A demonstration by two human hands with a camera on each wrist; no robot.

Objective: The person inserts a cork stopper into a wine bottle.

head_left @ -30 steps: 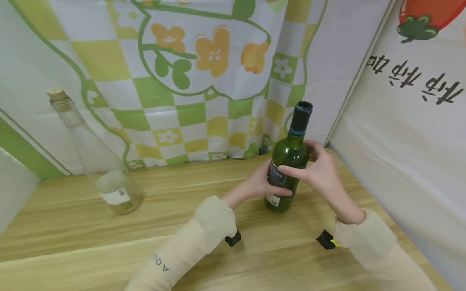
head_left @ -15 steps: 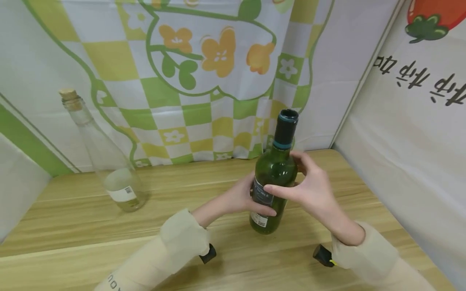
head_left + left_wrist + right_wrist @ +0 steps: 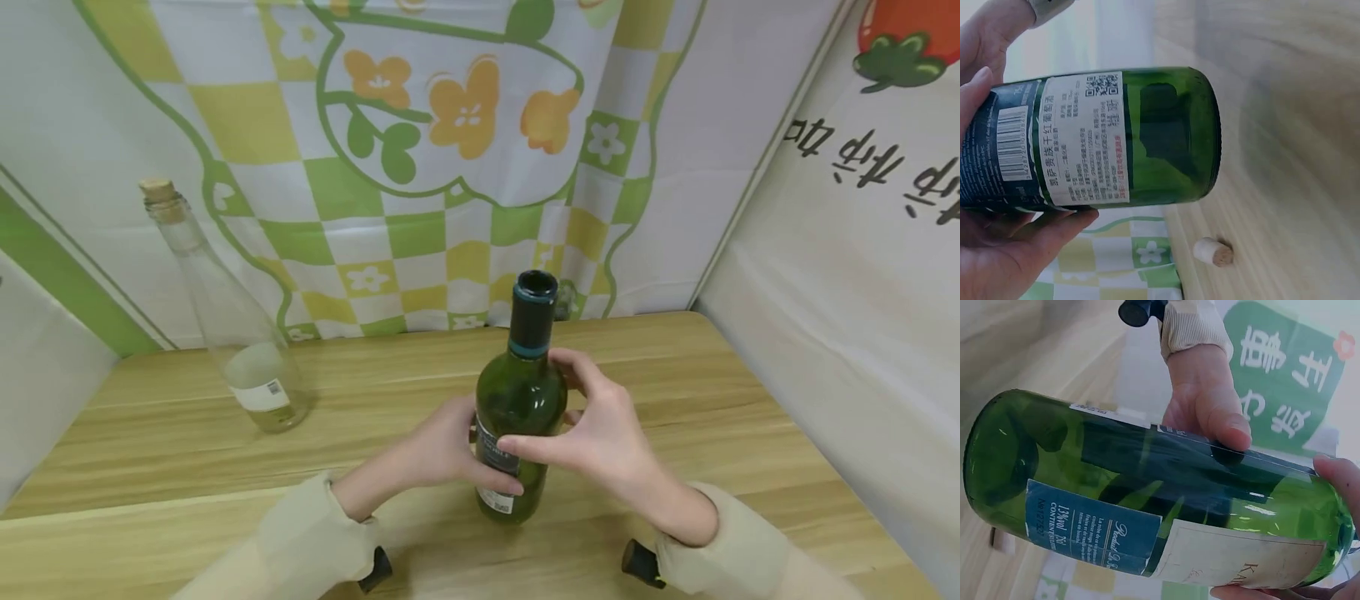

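Observation:
Both hands hold a green glass wine bottle (image 3: pixel 521 396) nearly upright, its mouth uncorked. My left hand (image 3: pixel 442 450) grips the lower body from the left, thumb across the front label. Slightly higher, my right hand (image 3: pixel 603 433) grips the body from the right, its thumb on the front. A white label with Chinese print and a QR code (image 3: pixel 1102 85) shows in the left wrist view, where the bottle's base looks raised off the table. The right wrist view shows blue and cream labels. A loose cork (image 3: pixel 1213 252) lies on the wood in the left wrist view.
A tall clear bottle (image 3: pixel 225 308) with a cork stopper (image 3: pixel 159 192) stands at the left of the wooden table (image 3: pixel 150 450). Behind the table hangs a checkered, flowered cloth (image 3: pixel 450 225). A pale wall cover with lettering (image 3: pixel 855 275) borders the right side.
Both hands have carried the green bottle leftward and nearer to me, keeping their grip on it. The head view has shifted slightly, so the clear bottle appears farther right.

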